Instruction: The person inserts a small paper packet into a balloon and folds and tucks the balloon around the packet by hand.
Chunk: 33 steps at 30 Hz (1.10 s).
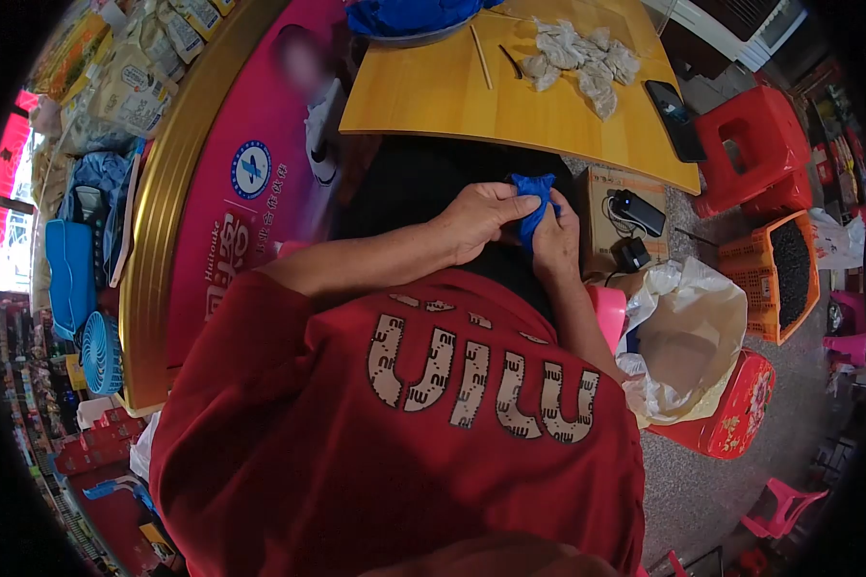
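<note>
So the left hand [476,221] is pinching this crumpled blue piece [536,204] over the lap, right hand [555,236] gripping it too (folds and fingers hide its shape, honestly). Up on the table [423,96], some blue bundle [409,14] gets cut off.

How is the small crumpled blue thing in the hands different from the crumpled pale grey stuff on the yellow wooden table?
The blue thing is bright blue; the grey stuff is pale and dull. The blue thing is pinched between the left hand and right hand, while the grey stuff lies spread on the table. Both look wrinkly.
</note>
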Available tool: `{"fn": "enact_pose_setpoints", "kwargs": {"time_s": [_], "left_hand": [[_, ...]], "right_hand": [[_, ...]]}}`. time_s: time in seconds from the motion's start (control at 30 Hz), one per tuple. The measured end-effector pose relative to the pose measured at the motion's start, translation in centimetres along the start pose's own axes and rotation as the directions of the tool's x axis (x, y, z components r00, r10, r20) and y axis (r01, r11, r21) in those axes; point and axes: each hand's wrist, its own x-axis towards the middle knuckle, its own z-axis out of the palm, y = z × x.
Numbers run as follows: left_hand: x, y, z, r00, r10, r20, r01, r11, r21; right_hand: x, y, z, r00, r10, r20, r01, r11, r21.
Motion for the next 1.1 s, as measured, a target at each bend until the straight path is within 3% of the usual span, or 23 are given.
{"fn": "enact_pose_setpoints", "kwargs": {"time_s": [0.1,0.17,0.2,0.27,0.33,0.4,0.47,0.5,0.57,0.7,0.8,0.87,0.9,0.97,1.1], "left_hand": [[0.2,0.3,-0.2,0.998,-0.045,0.043,0.043,0.998,0.035],[0.1,0.8,-0.4,0.998,-0.047,0.048,0.047,0.999,-0.005],[-0.1,1.2,-0.4,0.997,-0.05,0.052,0.052,0.998,-0.045],[-0.5,1.9,-0.1,0.996,-0.028,0.086,0.028,1.0,0.001],[-0.6,2.0,-0.2,0.988,-0.063,0.138,0.048,0.992,0.115],[0.0,1.1,-0.4,0.992,-0.056,0.109,0.043,0.993,0.113],[0.4,0.3,-0.3,0.998,-0.032,0.048,0.028,0.996,0.082],[0.5,0.2,-0.3,0.998,-0.031,0.045,0.028,0.997,0.079],[0.7,-0.2,-0.3,0.998,-0.046,0.032,0.043,0.996,0.073],[0.6,-0.1,0.0,0.997,-0.072,-0.004,0.072,0.996,0.048],[0.5,0.0,-0.1,0.993,-0.114,0.032,0.116,0.991,-0.071],[0.4,-0.2,-0.1,0.985,-0.164,0.042,0.166,0.985,-0.039],[0.5,-0.4,0.0,0.985,-0.165,0.043,0.167,0.985,-0.041],[0.7,-0.7,0.1,0.994,-0.109,-0.002,0.109,0.992,0.065],[1.2,-0.5,-0.5,0.993,-0.112,0.028,0.111,0.994,0.011]], "right_hand": [[0.0,-0.3,0.0,0.998,0.056,-0.02,-0.053,0.993,0.109],[-0.1,-1.4,-0.2,0.976,0.028,0.215,-0.102,0.934,0.343],[-0.2,-1.6,-0.3,0.978,0.03,0.209,-0.103,0.932,0.348],[-0.5,-1.7,-0.6,0.938,0.148,0.315,-0.26,0.899,0.352],[-0.4,-1.1,-0.5,0.943,0.166,0.287,-0.266,0.895,0.358],[-0.2,-0.6,-0.2,0.946,0.184,0.266,-0.275,0.892,0.359],[0.0,-0.2,0.2,0.999,0.033,0.009,-0.034,0.999,0.039],[0.2,0.2,0.2,0.999,0.036,0.012,-0.036,0.999,0.037],[0.4,1.0,0.0,0.987,-0.148,-0.056,0.14,0.982,-0.123],[0.4,0.9,0.1,0.989,-0.134,-0.067,0.127,0.986,-0.109],[0.3,-0.1,0.3,0.998,-0.037,-0.048,0.039,0.998,0.046],[-0.5,-1.8,0.6,0.956,0.287,0.059,-0.288,0.885,0.366],[-0.4,-1.3,0.5,0.956,0.288,0.058,-0.289,0.885,0.365],[0.2,0.1,0.3,0.995,0.099,0.004,-0.097,0.966,0.239],[0.6,-0.2,-0.4,0.998,0.063,0.017,-0.065,0.986,0.153]]}}
